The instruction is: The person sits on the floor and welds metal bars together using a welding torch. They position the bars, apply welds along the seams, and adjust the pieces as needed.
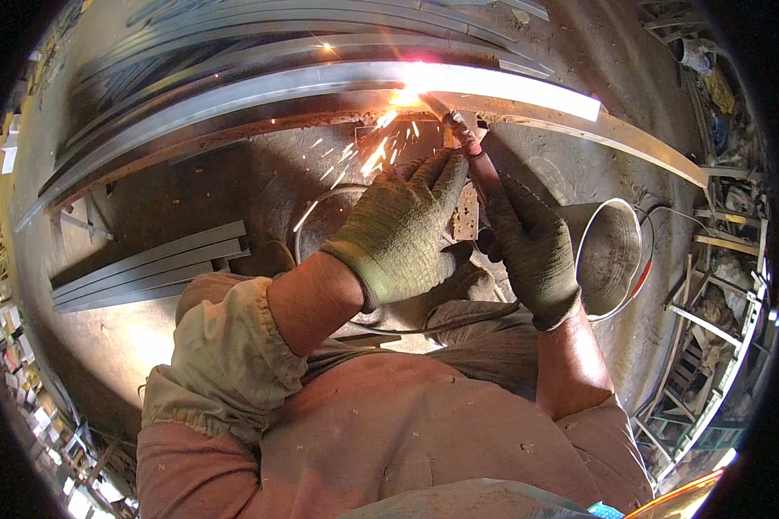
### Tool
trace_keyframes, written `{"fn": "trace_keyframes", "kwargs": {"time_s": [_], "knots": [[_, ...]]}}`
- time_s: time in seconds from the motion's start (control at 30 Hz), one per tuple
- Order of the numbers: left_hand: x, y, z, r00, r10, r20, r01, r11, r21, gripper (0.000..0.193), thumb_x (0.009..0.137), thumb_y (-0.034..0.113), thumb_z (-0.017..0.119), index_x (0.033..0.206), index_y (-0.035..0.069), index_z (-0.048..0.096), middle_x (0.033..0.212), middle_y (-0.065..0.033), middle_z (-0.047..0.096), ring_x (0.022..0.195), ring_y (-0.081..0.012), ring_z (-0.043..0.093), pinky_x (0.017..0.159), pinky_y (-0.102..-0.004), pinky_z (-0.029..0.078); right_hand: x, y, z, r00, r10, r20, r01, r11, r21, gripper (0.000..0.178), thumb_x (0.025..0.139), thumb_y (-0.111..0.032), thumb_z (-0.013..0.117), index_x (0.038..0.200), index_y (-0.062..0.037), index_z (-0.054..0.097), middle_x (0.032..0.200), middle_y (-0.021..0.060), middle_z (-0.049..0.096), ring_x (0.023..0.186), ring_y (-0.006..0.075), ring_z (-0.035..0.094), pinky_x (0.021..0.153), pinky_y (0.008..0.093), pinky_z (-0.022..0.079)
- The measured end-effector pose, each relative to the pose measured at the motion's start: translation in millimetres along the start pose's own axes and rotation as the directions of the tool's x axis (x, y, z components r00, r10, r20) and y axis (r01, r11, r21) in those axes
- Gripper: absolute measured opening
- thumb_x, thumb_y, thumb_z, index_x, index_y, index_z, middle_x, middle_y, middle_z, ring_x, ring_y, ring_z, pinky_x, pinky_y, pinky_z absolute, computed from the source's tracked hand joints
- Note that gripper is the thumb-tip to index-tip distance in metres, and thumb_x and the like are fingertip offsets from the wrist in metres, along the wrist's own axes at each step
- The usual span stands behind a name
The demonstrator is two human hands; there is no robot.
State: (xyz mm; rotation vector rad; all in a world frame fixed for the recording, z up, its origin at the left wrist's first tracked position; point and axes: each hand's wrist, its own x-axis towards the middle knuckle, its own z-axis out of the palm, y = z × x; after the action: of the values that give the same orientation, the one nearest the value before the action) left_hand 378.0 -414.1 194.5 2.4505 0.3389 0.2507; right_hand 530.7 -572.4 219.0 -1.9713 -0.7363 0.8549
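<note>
A welding torch (486, 179) slants up and left, its tip at a glaring arc on a long metal bar (260, 87). Sparks (376, 156) spray down and to the left from the arc. My right hand (535, 251), in a grey-green work glove, is closed around the torch's handle. My left hand (402, 221), gloved alike, presses its bunched fingers against the torch's neck from the left. Its thumb points toward the right hand. Glare hides the spot where tip and bar meet. Under the bar runs a rusty beam (640, 147).
Several grey metal strips (160, 264) lie stacked at left; more long bars (320, 19) lie beyond the beam. A round metal bucket (610, 251) stands right of my right hand, with a cable (666, 210) beside it. Metal racks (710, 320) line the right side.
</note>
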Motion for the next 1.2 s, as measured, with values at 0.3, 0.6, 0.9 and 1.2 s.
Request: {"fn": "trace_keyframes", "kwargs": {"time_s": [0.3, 0.6, 0.9, 1.2], "knots": [[-1.5, 0.1, 1.7, 1.000, 0.001, 0.001, -0.001, 1.000, -0.011, 0.101, 0.092, 0.036, 0.085, 0.171, -0.004, 0.037, 0.156, -0.0299, 0.062, 0.141, -0.0503, 0.063, 0.120, -0.0584, 0.050, -2.9, -14.4, 1.2, 0.988, 0.157, 0.012, -0.157, 0.988, 0.012, 0.036, 0.121, -0.036, 0.064, 0.139, -0.0080, 0.078, 0.092, -0.0023, 0.071, 0.071, 0.0052, 0.059, 0.063, 0.0286, 0.051], [1.1, 0.1, -3.1, 1.000, 0.019, 0.022, -0.018, 0.999, -0.045, 0.098, 0.089, 0.034, 0.088, 0.165, -0.008, 0.043, 0.156, -0.0330, 0.060, 0.141, -0.0485, 0.063, 0.120, -0.0534, 0.051, -2.0, -5.5, 2.2, 1.000, 0.022, -0.016, -0.022, 1.000, -0.006, 0.030, 0.121, -0.029, 0.066, 0.134, -0.0069, 0.080, 0.089, -0.0013, 0.070, 0.075, 0.0068, 0.061, 0.067, 0.0294, 0.052], [5.6, -2.7, -2.9, 1.000, 0.019, 0.005, -0.018, 0.993, -0.121, 0.099, 0.085, 0.025, 0.089, 0.168, -0.002, 0.044, 0.157, -0.0303, 0.060, 0.140, -0.0505, 0.064, 0.122, -0.0536, 0.052, 1.7, -5.8, -8.9, 1.000, 0.020, -0.010, -0.020, 1.000, -0.020, 0.030, 0.118, -0.019, 0.069, 0.144, -0.0043, 0.076, 0.116, 0.0116, 0.081, 0.101, 0.0142, 0.071, 0.093, 0.0333, 0.058], [17.2, -84.3, -81.6, 0.946, -0.252, -0.203, 0.312, 0.876, 0.368, 0.084, 0.091, 0.023, 0.089, 0.167, 0.013, 0.055, 0.166, -0.0208, 0.059, 0.144, -0.0455, 0.064, 0.123, -0.0505, 0.054, 12.2, 1.3, -27.5, 0.983, -0.108, -0.149, 0.126, 0.985, 0.120, 0.043, 0.118, -0.027, 0.070, 0.155, -0.0039, 0.069, 0.108, 0.0023, 0.072, 0.070, 0.0062, 0.064, 0.063, 0.0260, 0.054]]}}
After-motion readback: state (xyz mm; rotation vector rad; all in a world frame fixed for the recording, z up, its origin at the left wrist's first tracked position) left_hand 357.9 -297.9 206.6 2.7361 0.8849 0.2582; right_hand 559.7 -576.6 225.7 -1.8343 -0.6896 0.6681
